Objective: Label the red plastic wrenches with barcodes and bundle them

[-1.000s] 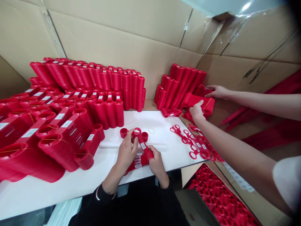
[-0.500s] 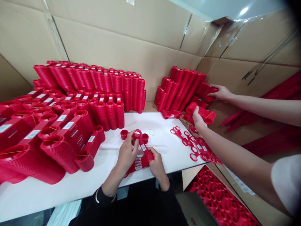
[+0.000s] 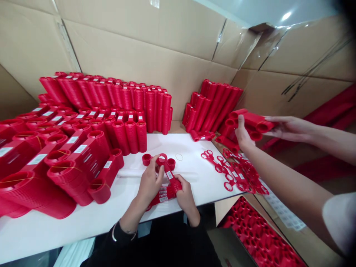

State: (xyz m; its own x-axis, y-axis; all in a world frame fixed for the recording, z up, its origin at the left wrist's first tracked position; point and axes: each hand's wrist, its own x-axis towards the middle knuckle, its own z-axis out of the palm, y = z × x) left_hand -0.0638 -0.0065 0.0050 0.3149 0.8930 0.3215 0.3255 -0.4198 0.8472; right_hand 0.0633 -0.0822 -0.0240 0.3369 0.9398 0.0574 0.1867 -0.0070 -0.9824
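Observation:
My left hand [image 3: 150, 180] pinches the upper ring of a red double-ring plastic piece [image 3: 168, 171] with a white barcode label. My right hand [image 3: 185, 193] is closed around the lower end of this piece, where several rings appear stacked. Below it, between my hands, lie several more labelled red pieces [image 3: 163, 195], partly covered by my left hand. Just behind my fingers a short red stack [image 3: 171, 164] rests on the white table [image 3: 191, 152]. A thin rubber band [image 3: 179, 157] lies loose beyond my hands.
Banded red stacks [image 3: 83, 155] crowd the table's left side; taller ones [image 3: 217, 104] lean at the back right. Loose double-ring pieces [image 3: 233, 174] spread to the right. A co-worker's hands [image 3: 244, 135] hold red stacks there. A filled carton [image 3: 261, 233] stands below right.
The co-worker's hands have come together, the far one bringing a red stack against the other. My hands and the piece in them show no clear movement.

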